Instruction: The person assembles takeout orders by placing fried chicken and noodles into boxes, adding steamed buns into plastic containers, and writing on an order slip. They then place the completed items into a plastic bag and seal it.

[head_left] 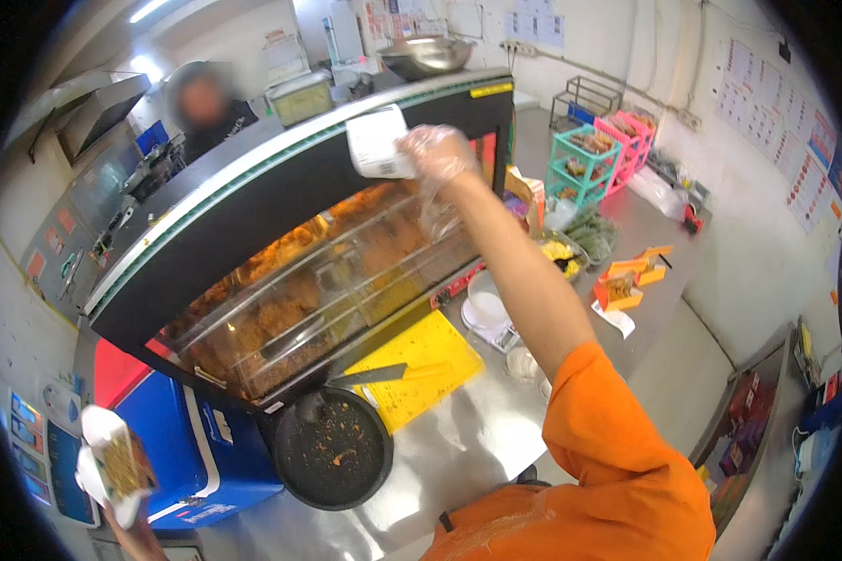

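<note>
A white slip (376,142) is pinched at its right edge by the gloved right hand (437,152), held up against the top edge of the glass warmer (327,271), the paper jutting left of the fingers. Far down at lower left, the left hand (103,481) grips a white-wrapped tray of fried food (117,463), fingers closed beneath it. Below the warmer sit a dark round pan (332,449), a yellow board (426,365) and a blue cooler (196,449) on the steel counter (468,449).

The person wears an orange short-sleeved shirt (617,458) and clear plastic gloves on both hands.
</note>
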Demonstrator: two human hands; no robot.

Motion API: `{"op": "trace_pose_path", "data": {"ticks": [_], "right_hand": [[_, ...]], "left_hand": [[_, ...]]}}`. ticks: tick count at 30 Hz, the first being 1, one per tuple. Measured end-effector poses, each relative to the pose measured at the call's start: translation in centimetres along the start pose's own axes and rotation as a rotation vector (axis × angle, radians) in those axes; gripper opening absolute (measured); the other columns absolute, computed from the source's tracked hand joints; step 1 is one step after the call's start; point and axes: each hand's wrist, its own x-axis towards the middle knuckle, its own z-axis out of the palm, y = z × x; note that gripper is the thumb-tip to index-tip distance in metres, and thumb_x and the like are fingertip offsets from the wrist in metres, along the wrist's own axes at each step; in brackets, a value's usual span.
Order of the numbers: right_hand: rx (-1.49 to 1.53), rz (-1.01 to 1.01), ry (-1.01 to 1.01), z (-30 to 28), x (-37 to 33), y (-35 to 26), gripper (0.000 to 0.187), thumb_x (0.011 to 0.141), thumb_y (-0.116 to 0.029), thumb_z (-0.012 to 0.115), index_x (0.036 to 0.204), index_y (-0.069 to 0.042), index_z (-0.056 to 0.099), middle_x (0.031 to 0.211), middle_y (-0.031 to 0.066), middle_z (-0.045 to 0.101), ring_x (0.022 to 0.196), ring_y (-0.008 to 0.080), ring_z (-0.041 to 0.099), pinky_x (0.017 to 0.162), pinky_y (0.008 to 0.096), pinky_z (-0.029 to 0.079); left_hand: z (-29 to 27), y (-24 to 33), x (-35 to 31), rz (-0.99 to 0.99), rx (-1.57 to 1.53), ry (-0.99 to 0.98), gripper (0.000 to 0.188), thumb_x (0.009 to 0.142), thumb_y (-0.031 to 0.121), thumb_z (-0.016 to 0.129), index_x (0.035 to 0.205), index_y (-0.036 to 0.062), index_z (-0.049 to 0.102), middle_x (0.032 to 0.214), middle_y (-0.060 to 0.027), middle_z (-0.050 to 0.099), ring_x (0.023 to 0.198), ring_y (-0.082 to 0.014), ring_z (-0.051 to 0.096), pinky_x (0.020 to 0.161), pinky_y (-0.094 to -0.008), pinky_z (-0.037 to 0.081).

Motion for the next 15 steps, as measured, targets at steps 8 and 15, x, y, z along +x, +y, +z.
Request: {"op": "trace_pose_path", "data": {"ticks": [8,15], "right_hand": [[0.058,0.238,-0.468,-3.6,-36.2,14.4,0.028,0.085,-0.029,0.065,0.085,-0.001,0.068,0.083,0.0213,0.066,0.081,0.0348,0.065,0.076,0.0459,0.051],[0.127,0.934,-0.313,-24.7,-57.9,24.3,0.017,0.088,-0.018,0.065,0.084,-0.001,0.066,0.070,0.0115,0.062,0.067,0.0188,0.058,0.066,0.0354,0.049]], "left_hand": [[11.2,-10.2,-23.2,-0.069,0.444,0.079,0.077,0.086,0.046,0.068,0.141,-0.0035,0.047,0.141,-0.0261,0.050,0.126,-0.0383,0.053,0.105,-0.0529,0.045],[31.4,-24.0,-40.1,-0.719,-0.109,-0.318,0.051,0.099,0.036,0.057,0.135,-0.0002,0.052,0.132,-0.0141,0.060,0.119,-0.0271,0.059,0.102,-0.0437,0.047]]}}
